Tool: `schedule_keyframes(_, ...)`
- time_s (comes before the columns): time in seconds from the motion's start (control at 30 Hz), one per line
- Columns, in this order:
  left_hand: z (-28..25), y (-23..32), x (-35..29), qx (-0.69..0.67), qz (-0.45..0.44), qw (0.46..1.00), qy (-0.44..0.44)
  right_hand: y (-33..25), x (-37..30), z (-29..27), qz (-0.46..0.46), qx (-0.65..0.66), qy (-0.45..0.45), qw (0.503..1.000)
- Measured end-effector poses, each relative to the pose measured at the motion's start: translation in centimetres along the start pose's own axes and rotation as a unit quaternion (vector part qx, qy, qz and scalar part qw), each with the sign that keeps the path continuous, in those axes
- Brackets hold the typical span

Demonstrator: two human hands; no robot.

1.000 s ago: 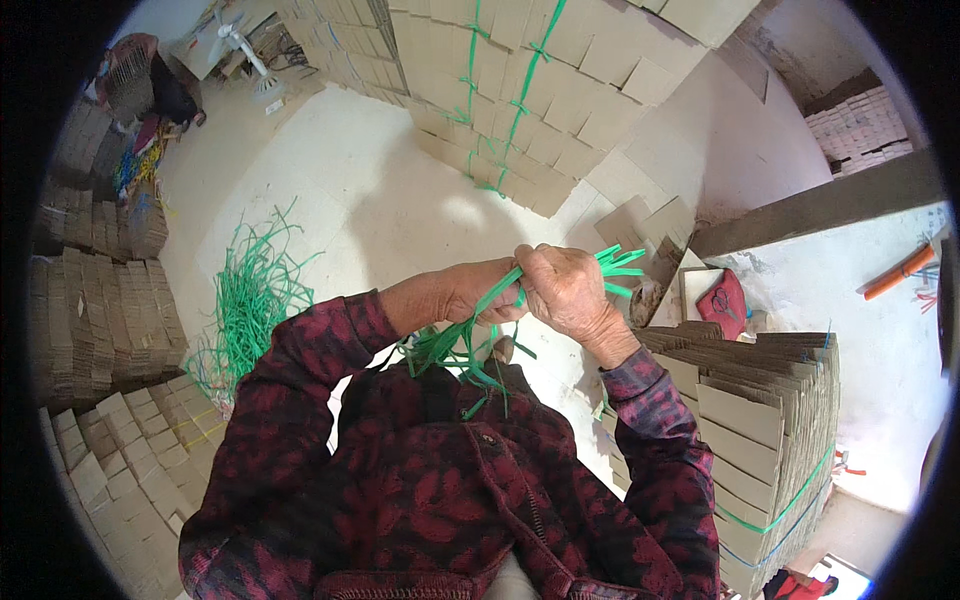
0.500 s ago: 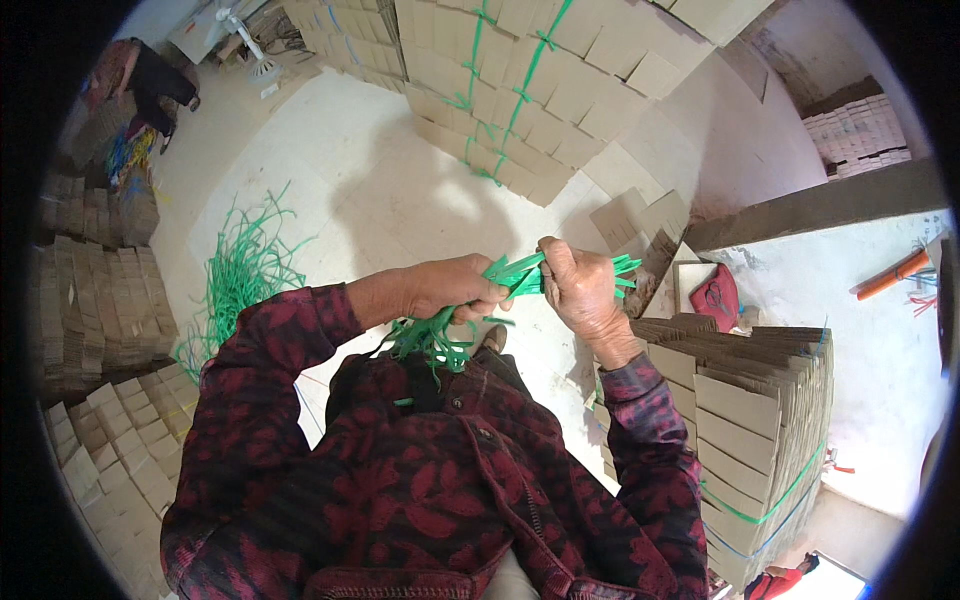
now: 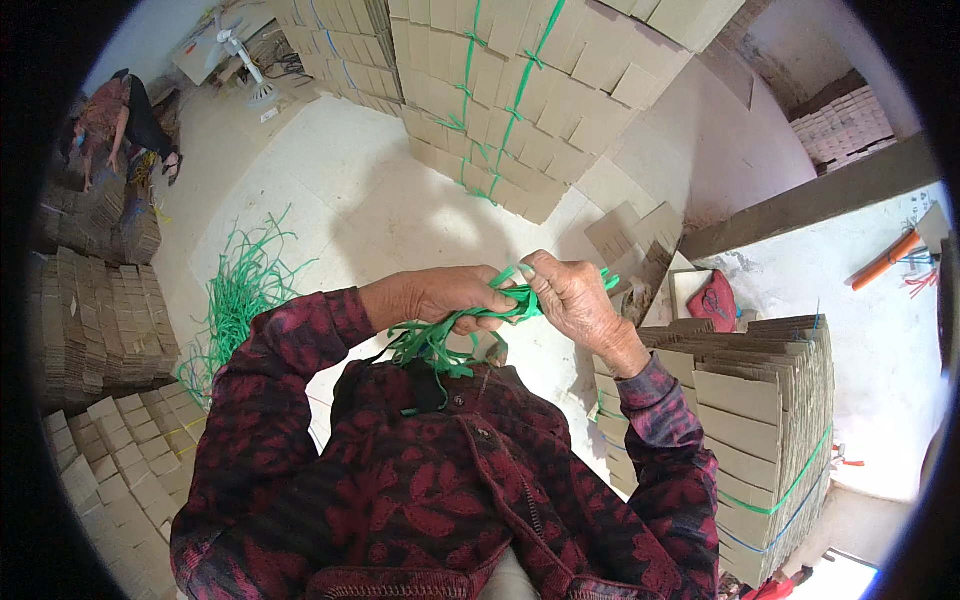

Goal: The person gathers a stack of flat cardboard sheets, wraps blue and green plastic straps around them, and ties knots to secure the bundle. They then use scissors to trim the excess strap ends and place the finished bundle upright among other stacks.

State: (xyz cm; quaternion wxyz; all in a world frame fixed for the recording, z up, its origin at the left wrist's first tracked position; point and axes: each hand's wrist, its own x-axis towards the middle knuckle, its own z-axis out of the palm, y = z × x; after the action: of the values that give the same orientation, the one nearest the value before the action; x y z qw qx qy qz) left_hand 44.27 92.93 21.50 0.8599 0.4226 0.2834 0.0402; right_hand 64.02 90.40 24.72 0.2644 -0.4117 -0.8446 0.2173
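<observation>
A bundle of green plastic strapping strips (image 3: 432,345) is stretched between my two hands, in front of my body. My left hand (image 3: 452,297) is closed round the middle of the bundle, and loose, curling ends droop below it over my clothes. Close by on the right, my right hand (image 3: 578,300) grips the other part of the strips with thumb and fingers pressed together. Short ends poke out past its knuckles. Some strips bend in a loop between the hands.
A loose heap of green strips (image 3: 245,285) lies on the floor to the left. Tied cardboard stacks (image 3: 540,110) rise ahead; more cardboard (image 3: 740,410) stands at right and piles (image 3: 110,310) at left. A red bag (image 3: 713,300) sits at right. Another person (image 3: 120,115) bends at far left.
The strips between my hands have gone from a straight, taut bunch to a looser, bent one. My right hand has turned slightly and shifted a little. The person at far left has bent lower.
</observation>
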Motion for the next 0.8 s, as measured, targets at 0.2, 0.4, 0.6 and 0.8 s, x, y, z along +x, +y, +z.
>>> schedule_keyframes(0.2, -0.1, 0.7, -0.2, 0.066, -0.017, 0.997, -0.02, -0.8, 0.1, -0.5, 0.047, 0.058, -0.07, 0.995)
schedule_keyframes(0.4, -0.2, 0.8, 0.2, 0.098, -0.037, 0.994, -0.028, -1.1, 0.5, -0.3, 0.035, 0.009, -0.091, 0.995)
schedule_keyframes(0.6, -0.1, 0.5, 0.7, 0.066, -0.038, 0.997, -0.002, -0.3, 0.3, -2.0, 0.051, -0.005, -0.092, 0.995)
schedule_keyframes(0.8, -0.8, 1.0, 0.0, 0.085, -0.042, 0.995, 0.007, 0.7, -1.7, -3.3, 0.154, -0.008, -0.027, 0.988)
